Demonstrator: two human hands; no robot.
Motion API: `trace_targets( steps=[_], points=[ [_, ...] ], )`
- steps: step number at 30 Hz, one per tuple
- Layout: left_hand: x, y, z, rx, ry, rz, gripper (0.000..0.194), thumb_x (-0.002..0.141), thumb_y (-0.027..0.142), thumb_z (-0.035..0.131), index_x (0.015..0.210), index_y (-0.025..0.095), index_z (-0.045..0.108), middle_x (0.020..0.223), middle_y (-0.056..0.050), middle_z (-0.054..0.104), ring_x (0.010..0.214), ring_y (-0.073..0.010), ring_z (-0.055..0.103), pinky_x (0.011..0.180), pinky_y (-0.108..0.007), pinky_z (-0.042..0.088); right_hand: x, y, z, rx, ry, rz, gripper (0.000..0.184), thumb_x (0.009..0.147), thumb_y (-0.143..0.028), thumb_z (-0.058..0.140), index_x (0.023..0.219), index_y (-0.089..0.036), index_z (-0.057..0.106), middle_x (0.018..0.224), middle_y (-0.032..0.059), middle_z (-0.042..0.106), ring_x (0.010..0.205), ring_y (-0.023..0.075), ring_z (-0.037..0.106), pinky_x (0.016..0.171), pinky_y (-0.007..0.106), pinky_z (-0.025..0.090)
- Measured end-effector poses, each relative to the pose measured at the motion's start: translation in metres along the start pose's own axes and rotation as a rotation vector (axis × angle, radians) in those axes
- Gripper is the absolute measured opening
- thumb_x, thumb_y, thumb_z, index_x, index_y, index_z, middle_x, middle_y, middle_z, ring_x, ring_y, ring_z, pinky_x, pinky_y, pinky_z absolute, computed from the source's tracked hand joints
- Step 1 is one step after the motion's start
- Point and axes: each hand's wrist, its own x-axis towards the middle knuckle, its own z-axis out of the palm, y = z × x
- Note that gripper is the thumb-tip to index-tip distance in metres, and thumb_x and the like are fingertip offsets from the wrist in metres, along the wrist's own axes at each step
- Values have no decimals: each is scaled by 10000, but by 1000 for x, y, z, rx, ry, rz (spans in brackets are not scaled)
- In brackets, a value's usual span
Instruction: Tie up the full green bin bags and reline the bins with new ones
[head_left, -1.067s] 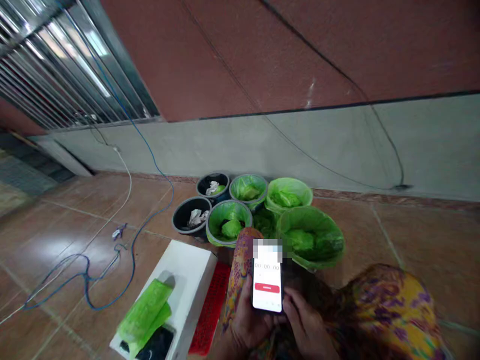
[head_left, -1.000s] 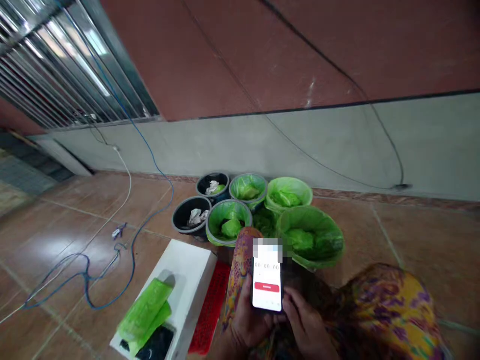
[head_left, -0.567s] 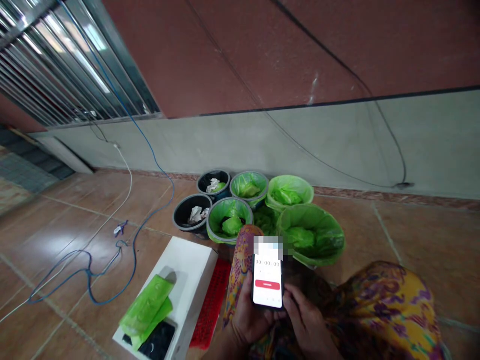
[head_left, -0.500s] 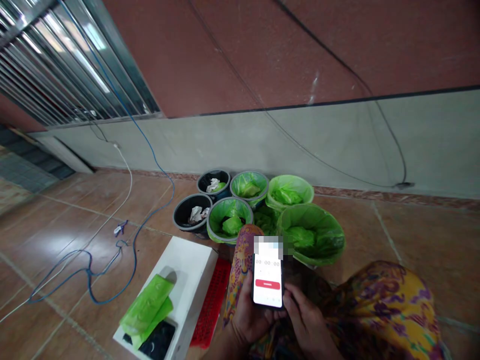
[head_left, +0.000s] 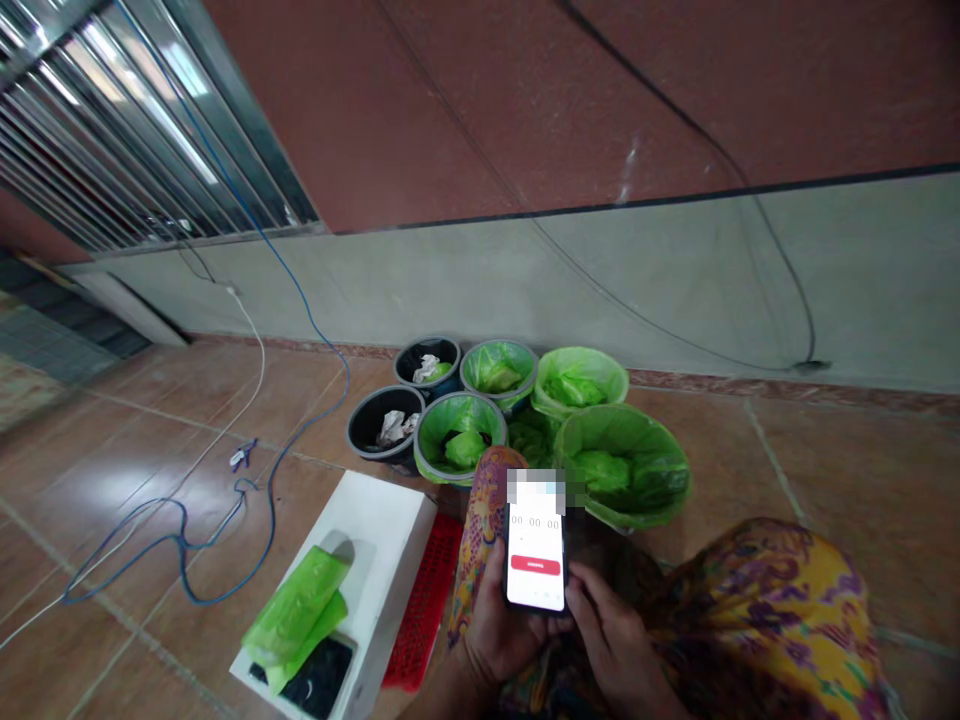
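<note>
I log phone [head_left: 535,555] low-ctr | box [head_left: 377,525] apart to L; open tile [head_left: 727,460] R of bins [head_left: 656,440] | long axis near-vert. in view, screen twd cam, top twd bins | L hand [head_left: 501,625] holding phone; R hand [head_left: 611,635] narrow at R edge, grip unclr

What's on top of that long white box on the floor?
A folded green plastic bundle lies on the white box, partly covering a flat black item. I can't see the covered part of that item, or whatever may be inside the box.
</note>
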Motion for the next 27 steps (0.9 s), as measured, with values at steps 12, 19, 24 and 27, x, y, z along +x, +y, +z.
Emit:
trace_targets(
  steps=[12, 19, 24, 27],
  points=[
    [0, 1, -1, -55, 15, -18, 676, 898, 709, 446, 1155, 148, 721, 1115, -116, 740, 1023, -267, 673, 917, -397, 504, 1, -5, -2, 15, -3, -3, 435, 978, -469, 416, 1256, -208, 626, 1166, 99, 747, 1069, 215, 714, 925, 297, 573],
    [1, 2, -1, -22, 23, -10, 684, 910, 711, 406, 1131, 151, 732, 1120, -122, 741, 1009, -263, 671, 955, -429, 487, 1, -4, 0, 20, 9, 8, 446, 970, -484, 422, 1261, -219, 631, 1143, 94, 755, 1052, 228, 720, 928, 320, 579],
    [1, 2, 0, -29, 38, -7, 667, 906, 697, 423, 1132, 149, 728, 1129, -126, 733, 1038, -280, 660, 962, -442, 475, 1, -8, -1, 28, -9, 8, 471, 974, -516, 397, 1260, -225, 633, 1159, 104, 747, 1053, 233, 717, 908, 325, 588],
    [0, 2, 0, -15, 42, -8, 675, 912, 695, 406, 1139, 144, 722, 1135, -136, 728, 1094, -304, 642, 963, -451, 470, 1, -6, -1, 8, -8, 15, 466, 977, -509, 394, 1265, -225, 626, 1166, 103, 745, 1055, 229, 715, 930, 332, 579]
  ],
)
